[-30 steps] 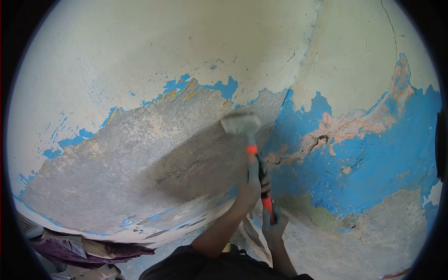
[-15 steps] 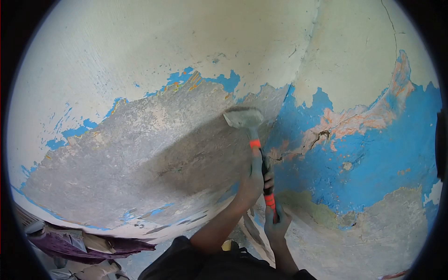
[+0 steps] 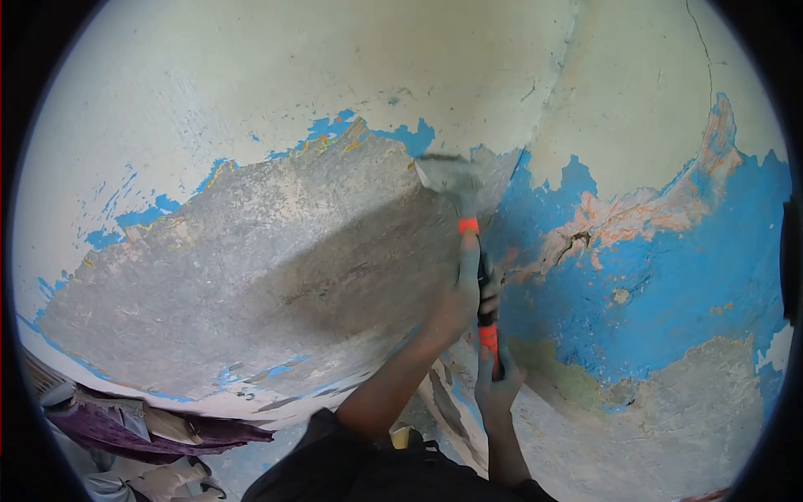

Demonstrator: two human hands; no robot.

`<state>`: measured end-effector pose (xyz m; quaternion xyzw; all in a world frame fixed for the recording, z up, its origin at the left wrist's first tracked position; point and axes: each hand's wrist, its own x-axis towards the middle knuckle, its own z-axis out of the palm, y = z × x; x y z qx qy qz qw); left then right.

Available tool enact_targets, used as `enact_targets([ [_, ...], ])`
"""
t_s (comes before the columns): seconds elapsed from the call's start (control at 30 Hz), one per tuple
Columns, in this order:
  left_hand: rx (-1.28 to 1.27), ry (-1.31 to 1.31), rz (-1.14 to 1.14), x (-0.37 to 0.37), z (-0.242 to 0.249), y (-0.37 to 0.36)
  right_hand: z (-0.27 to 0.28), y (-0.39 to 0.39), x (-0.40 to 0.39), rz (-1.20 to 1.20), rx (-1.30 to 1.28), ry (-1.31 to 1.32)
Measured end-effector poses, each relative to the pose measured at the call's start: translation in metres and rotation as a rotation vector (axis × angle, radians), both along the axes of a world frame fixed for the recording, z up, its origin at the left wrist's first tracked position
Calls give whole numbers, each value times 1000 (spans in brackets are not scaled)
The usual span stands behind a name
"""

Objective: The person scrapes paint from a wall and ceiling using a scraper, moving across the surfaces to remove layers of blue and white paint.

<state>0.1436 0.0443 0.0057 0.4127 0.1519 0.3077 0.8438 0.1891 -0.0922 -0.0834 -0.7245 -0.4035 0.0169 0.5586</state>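
A scraper with a wide grey blade and a black handle with orange bands lies against the wall, its blade at the upper rim of the bare grey plaster patch, just under a strip of blue paint. My left hand grips the handle high up, with a finger stretched toward the upper orange band. Below it, my right hand is closed round the handle's lower end. Cream paint covers the wall above the blade.
Blue paint with peach patches and a dark crack covers the wall to the right of a corner line. Purple cloth lies bunched at the lower left. My dark sleeve fills the bottom middle.
Both hands have pushed the scraper upward along the wall. The blade has risen from mid-patch to the upper edge of the bare plaster.
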Motion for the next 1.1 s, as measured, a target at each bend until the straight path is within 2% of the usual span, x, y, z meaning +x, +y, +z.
enact_targets([
  [0.1,-27,4,11,1,-20,-3,-14,-9,-2,24,70,-182],
  [0.17,-4,-7,39,6,-18,3,-7,8,2,-13,68,-84],
  [0.23,53,-17,59,3,20,6,0,7,-1,-34,50,15],
  [0.3,61,-41,30,5,13,5,10,8,3,-13,74,77],
  [0.47,40,-15,-38,5,-19,10,-15,8,6,11,76,-143],
  [0.5,56,-38,-55,6,-2,16,-14,9,6,-2,79,-172],
  [0.6,112,-52,-58,2,29,12,2,9,9,-23,35,44],
  [0.63,143,-45,-44,0,35,12,2,11,8,-7,44,9],
  [0.7,46,-42,-15,-4,10,7,-2,6,4,6,59,-52],
  [0.8,-2,-1,17,-8,-48,-1,-40,-6,-5,23,92,-163],
  [0.87,-84,-23,33,-16,-56,-7,-54,-12,-6,44,32,-88],
  [1.0,-80,-121,49,-22,-32,0,-31,1,-3,62,-34,-135],
  [1.1,33,-67,48,-26,-10,1,-22,4,1,44,-24,-235],
])
